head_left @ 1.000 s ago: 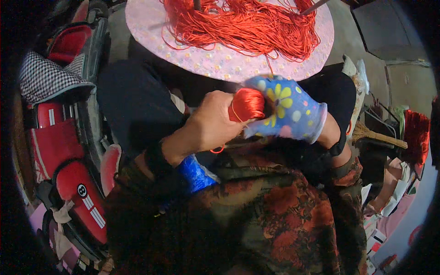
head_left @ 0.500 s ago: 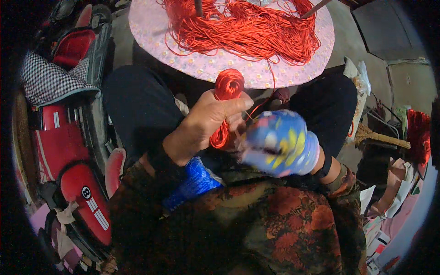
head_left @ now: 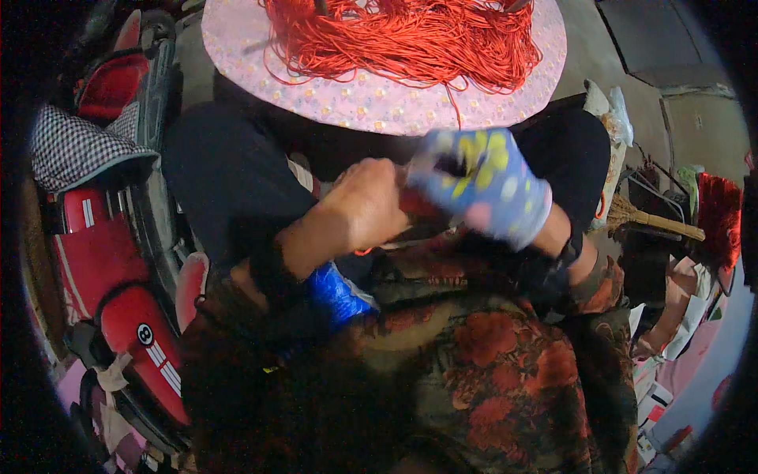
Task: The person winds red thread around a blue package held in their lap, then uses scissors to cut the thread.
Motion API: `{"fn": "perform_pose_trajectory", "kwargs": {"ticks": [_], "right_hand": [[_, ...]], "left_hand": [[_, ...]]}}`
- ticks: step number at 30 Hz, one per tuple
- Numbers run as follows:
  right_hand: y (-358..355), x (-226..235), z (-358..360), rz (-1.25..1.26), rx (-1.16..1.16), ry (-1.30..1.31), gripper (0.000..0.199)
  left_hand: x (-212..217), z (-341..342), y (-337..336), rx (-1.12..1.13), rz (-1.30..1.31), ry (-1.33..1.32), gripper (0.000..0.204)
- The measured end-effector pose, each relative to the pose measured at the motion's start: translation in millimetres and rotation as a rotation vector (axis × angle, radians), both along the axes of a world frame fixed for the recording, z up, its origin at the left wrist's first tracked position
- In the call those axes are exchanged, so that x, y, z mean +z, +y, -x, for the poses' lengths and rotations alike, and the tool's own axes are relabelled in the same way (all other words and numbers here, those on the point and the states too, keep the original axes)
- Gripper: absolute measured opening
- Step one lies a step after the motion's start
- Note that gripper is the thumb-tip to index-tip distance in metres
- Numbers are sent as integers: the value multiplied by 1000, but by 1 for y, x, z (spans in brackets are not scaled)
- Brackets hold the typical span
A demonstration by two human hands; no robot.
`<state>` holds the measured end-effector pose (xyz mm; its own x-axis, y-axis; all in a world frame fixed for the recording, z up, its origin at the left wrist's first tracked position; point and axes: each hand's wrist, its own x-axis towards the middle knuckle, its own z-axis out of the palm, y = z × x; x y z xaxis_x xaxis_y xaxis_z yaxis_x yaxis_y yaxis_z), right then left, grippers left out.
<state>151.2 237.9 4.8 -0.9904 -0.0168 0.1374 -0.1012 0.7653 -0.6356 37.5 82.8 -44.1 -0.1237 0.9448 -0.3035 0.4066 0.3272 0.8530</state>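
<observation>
Bundle of red cord (head_left: pixel 418 207), right in the middle of the action, sits between the two hands above the lap, and only a dark sliver of it peeks out! The bare left hand (head_left: pixel 367 201) has it, fingers curled tight and clamped around the bundle, knuckles up, with a small orange-red loop (head_left: pixel 363 252) poking out below the fist. Up close on the other side comes the right hand (head_left: pixel 483 188), in a blue glove with yellow flowers and pale dots, blurred, its fingers bent in toward the bundle; whether they pinch the cord, I cannot tell. Just above that glove, a single red strand (head_left: pixel 455 107) drops over the edge of the round desk (head_left: pixel 371 109), dressed in a pink floral cover. And on that desk, what a heap: a loose, tangled mass of red cord (head_left: pixel 410 47), two rods rising at its far side. Back to the person: black trousers (head_left: pixel 221 174), knees spread wide, a dark top with red flowers (head_left: pixel 513 371), and a crumpled blue wrapper (head_left: pixel 338 291) beside the left forearm. Out left, a black-and-white checked cloth (head_left: pixel 91 146) hangs above a red panel with white stripes (head_left: pixel 142 344); out right, a straw broom (head_left: pixel 655 223) lies near shiny red fringe (head_left: pixel 718 225).
</observation>
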Motion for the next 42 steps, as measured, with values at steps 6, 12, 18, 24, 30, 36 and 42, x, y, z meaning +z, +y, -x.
{"fn": "perform_pose_trajectory", "kwargs": {"ticks": [6, 12, 18, 24, 30, 36, 42], "right_hand": [[-10, -4, -22, 11, -159, 85, 26], [24, -34, -36, 595, -192, -284, 20], [12, 0, -15, 1040, -223, -64, 14], [15, -18, -11, 1349, -356, -111, 19], [43, -19, 0, 231, -233, -162, 13], [-10, 8, -8, -272, 130, 86, 26], [-5, -12, -24, -236, -114, 165, 40]], "left_hand": [[23, 12, 4, 431, 75, -714, 17], [25, 13, -2, 515, -92, -999, 15], [27, 10, 0, 552, -31, -1206, 17], [32, 12, 0, 518, -143, -1118, 18], [27, 3, 0, 18, -166, -84, 26], [-5, 5, 3, 146, -113, 45, 22], [29, 6, 5, 541, -3, -756, 15]]}}
